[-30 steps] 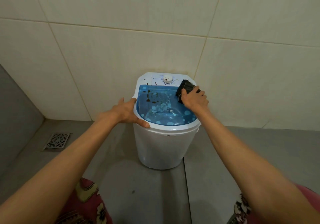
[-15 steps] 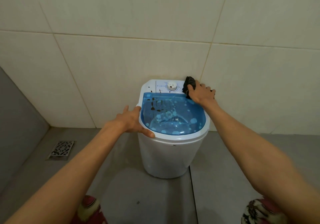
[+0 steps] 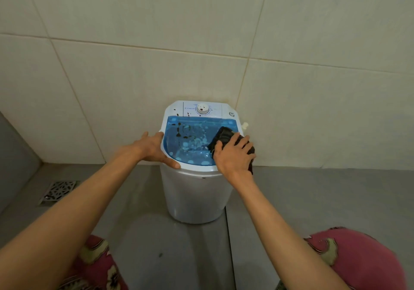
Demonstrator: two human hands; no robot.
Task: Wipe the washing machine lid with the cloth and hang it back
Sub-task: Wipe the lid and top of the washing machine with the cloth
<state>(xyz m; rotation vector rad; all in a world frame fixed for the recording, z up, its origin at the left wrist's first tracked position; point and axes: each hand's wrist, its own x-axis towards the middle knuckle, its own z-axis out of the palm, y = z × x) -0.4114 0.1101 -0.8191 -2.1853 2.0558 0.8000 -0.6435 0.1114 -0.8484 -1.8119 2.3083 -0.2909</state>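
At frame centre, the right hand (image 3: 234,155) presses the dark cloth (image 3: 226,138) flat-fingered onto the right side of the blue washing machine lid (image 3: 192,139). The left hand (image 3: 154,147) grips the lid's left rim; dark stains (image 3: 181,130) sit upper left.

A small white washing machine (image 3: 192,191) stood against the tiled wall (image 3: 201,43), its blue see-through lid (image 3: 192,137) spotted with dark stains just beyond the left fingertips. The left hand (image 3: 152,147) gripped the rim, thumb lying along the near edge. The right hand (image 3: 233,155) pressed a dark cloth (image 3: 224,136) flat under its spread fingers (image 3: 243,143) on the lid's right side. A floor drain (image 3: 59,190) lay well apart from both.
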